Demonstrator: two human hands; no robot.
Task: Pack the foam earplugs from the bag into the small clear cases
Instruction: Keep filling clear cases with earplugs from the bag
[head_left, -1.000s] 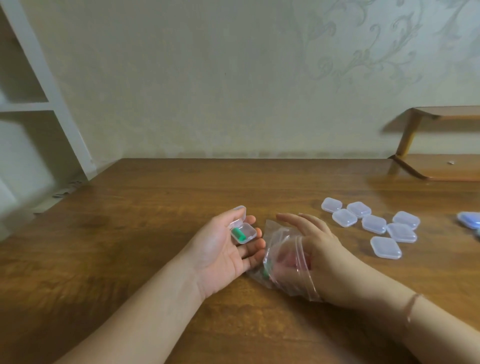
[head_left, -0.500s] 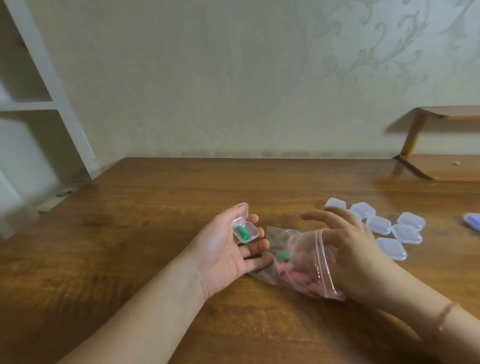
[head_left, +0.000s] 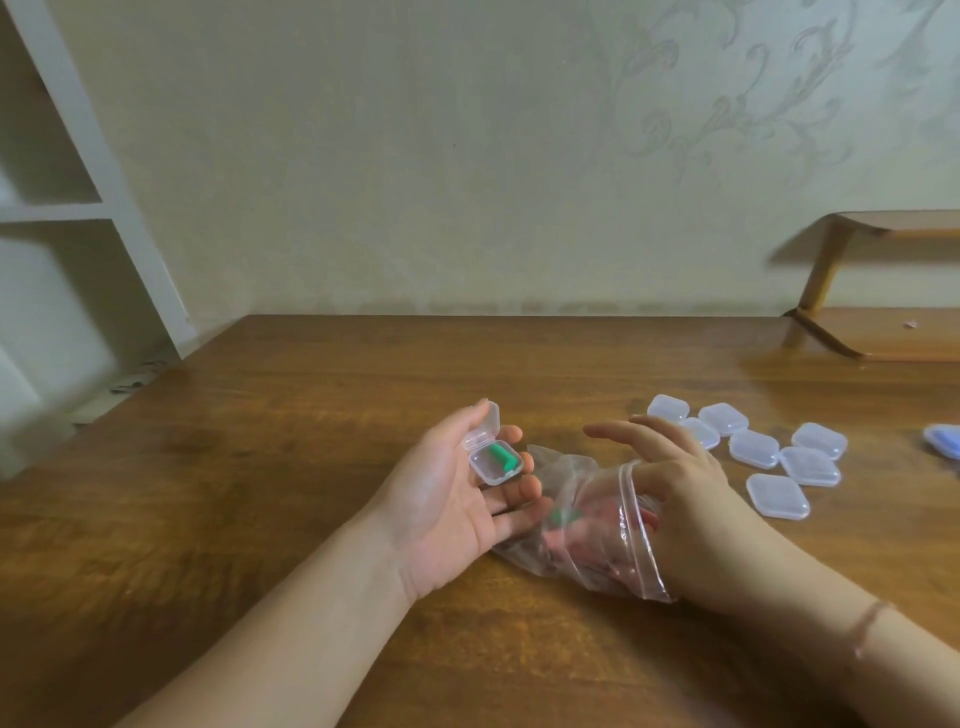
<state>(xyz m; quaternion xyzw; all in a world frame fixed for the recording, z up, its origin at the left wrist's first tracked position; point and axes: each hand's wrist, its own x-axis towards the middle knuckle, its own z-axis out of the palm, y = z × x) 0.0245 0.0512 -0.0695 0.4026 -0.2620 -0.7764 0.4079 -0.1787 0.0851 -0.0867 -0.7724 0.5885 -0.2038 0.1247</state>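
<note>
One green earplug (head_left: 500, 457) sits in open case (head_left: 493, 457) on flat left hand (head_left: 457, 499). Right hand (head_left: 670, 499) digs in bag (head_left: 582, 530), w/ top fingers spread; the rest are blurred. Plugs look soft & light: pinch mid.

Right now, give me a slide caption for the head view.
Left hand cradles an open clear case holding a green earplug, while the right hand reaches into the zip bag on the wooden table.
</note>
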